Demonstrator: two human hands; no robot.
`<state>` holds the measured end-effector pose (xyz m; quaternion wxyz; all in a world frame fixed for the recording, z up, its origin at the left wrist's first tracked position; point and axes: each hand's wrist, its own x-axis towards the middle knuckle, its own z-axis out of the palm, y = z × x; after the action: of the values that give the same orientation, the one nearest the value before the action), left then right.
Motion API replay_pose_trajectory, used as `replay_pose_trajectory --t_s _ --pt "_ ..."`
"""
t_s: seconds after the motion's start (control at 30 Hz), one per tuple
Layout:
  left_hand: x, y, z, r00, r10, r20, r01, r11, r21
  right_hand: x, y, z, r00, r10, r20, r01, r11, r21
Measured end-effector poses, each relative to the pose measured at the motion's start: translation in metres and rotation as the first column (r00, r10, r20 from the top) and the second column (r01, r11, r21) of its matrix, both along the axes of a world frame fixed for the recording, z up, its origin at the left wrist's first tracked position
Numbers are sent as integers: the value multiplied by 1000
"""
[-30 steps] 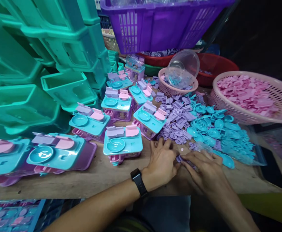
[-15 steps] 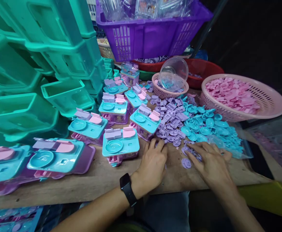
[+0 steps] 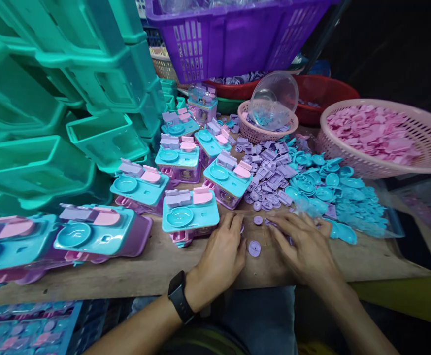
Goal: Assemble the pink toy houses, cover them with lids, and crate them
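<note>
Partly, right hand point(image 3: 304, 249) hides small purple pieces point(image 3: 270, 190); left hand point(image 3: 220, 256) flat.

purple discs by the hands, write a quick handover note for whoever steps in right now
Left hand: palm down on the wooden table, fingers beside the nearest teal toy unit; holds nothing visible.
Right hand: flat, fingers spread over small purple pieces; grip cannot be told.
One loose purple disc lies between the hands.
Piles: purple parts, blue dishes, pink parts in the pink basket.
Done: several units stand with dish and pink lid fitted.
Left: the loose piles are large.
</note>
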<state>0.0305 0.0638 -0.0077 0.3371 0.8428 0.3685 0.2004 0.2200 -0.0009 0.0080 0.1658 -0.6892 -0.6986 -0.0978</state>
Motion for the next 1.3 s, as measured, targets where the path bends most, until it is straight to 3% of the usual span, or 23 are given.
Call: replay_pose_trajectory --t_s 0.23,0.6,0.77,0.87,1.3 --pt "1 -6 2 998 -3 -64 6 999 48 -6 7 -9 996 70 -55 -74 994 -78" --pt "1 -24 6 981 -50 -190 65 995 73 11 -5 -18 978 145 -152 -153 987 -42" --pt "3 -20 7 986 -80 -149 85 996 31 10 -15 -5 958 119 -261 -122 993 7" --pt "2 -18 5 990 -95 -100 100 994 40 6 -20 5 932 163 -325 -174 985 -4" --pt "3 -16 -4 994 -94 -60 99 992 78 -7 -24 12 956 257 -139 -266 963 -49"
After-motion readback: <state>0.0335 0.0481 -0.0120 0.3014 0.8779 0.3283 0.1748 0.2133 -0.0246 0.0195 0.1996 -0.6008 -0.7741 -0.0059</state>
